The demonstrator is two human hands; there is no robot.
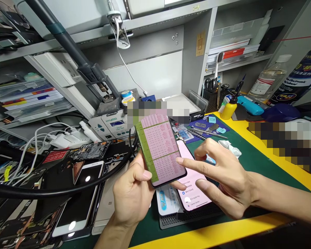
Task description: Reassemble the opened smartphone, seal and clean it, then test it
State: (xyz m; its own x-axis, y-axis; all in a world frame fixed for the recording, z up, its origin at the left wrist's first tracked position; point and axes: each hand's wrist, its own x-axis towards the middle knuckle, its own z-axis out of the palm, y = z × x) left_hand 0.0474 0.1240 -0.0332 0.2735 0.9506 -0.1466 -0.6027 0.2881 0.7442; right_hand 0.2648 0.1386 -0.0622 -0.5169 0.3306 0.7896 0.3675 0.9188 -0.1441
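Note:
A phone (163, 148) with a pink and green table on its lit screen is held tilted in my left hand (133, 185), the thumb on its lower left corner and fingers behind it. My right hand (220, 176) has its index finger stretched to the right edge of that screen; its other fingers are partly bent and it holds nothing. Behind and below lies a second phone (194, 183) with a lit pinkish screen showing a list. It rests over a white and blue packet (166, 200) and a grey perforated stand (168, 221), partly hidden by both hands.
Several phones and parts, one a white-framed phone (80, 197), crowd the left under a black cable (54, 190). A soldering station (114, 122) stands behind. Tweezers (209, 132) lie on the green mat (254, 180). A yellow bottle (229, 109) stands at the back right.

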